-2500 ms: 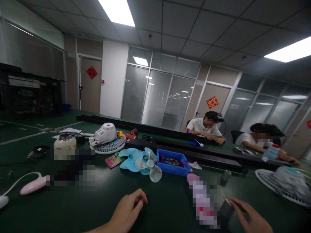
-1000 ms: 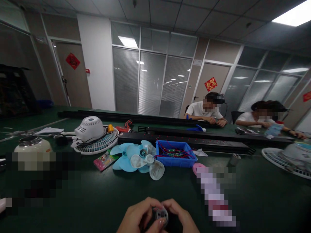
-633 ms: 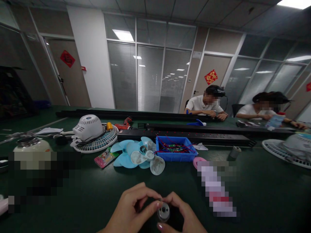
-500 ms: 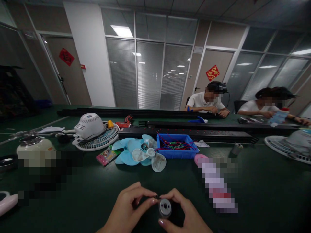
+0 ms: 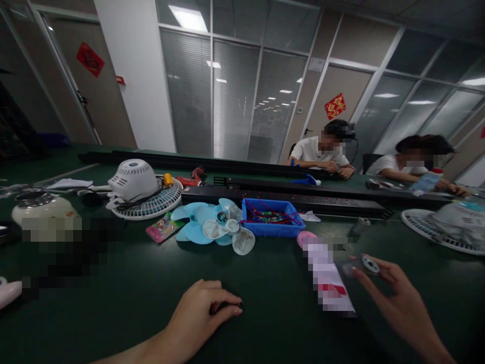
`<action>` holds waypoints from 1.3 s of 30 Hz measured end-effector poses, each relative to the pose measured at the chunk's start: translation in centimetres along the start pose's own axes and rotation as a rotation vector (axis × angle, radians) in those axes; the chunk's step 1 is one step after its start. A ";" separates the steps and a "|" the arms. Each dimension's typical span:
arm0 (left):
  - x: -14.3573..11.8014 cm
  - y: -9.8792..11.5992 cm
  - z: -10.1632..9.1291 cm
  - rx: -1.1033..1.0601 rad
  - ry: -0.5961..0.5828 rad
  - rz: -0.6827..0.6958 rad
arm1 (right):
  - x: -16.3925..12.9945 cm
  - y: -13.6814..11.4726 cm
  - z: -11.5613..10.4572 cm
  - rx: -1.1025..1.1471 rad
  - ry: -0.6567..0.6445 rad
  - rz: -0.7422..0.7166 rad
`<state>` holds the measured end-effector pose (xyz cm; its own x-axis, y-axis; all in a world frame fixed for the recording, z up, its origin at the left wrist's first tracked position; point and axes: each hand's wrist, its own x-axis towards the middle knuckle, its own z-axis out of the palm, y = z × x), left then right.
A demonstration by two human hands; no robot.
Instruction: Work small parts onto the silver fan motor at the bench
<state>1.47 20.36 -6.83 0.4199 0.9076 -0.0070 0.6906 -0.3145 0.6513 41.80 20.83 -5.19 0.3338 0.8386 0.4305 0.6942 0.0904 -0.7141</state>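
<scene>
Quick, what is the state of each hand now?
Left hand: resting on the table, fingers pinched on something small and dark.
Right hand: holding a small round motor.

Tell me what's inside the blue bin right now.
The blue bin holds tangled red and dark wires, with greenish bits among them. Its near wall covers whatever lies at the bottom.

Dim room under a ceiling light panel, dark tabletop, wide-angle bending at edges, pixelated patches.
</scene>
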 end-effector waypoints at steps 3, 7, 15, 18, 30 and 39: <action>0.0 0.2 -0.2 -0.075 0.025 -0.041 | 1.0 5.2 -1.0 -0.020 0.080 0.088; -0.2 0.7 -0.7 -0.249 0.100 -0.078 | 1.0 7.4 -1.1 -0.055 -0.009 0.072; -0.3 0.4 -0.7 -0.344 0.199 -0.104 | -3.6 -7.5 1.9 -0.296 -0.222 -0.598; -0.3 0.2 -0.6 -0.380 0.213 -0.081 | -5.3 -12.9 6.2 -0.196 -0.653 -0.690; -0.2 0.5 -0.8 -0.336 0.164 -0.055 | -4.1 -12.0 9.6 -0.195 -0.511 -0.768; -0.1 0.9 -1.1 -0.317 0.166 -0.086 | 3.8 -0.5 -4.2 -0.851 -0.066 -0.457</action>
<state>1.40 20.27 -5.40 0.2488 0.9679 0.0346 0.4910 -0.1568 0.8569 45.41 21.74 -0.91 -0.1015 0.8499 0.5171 0.9862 0.0178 0.1644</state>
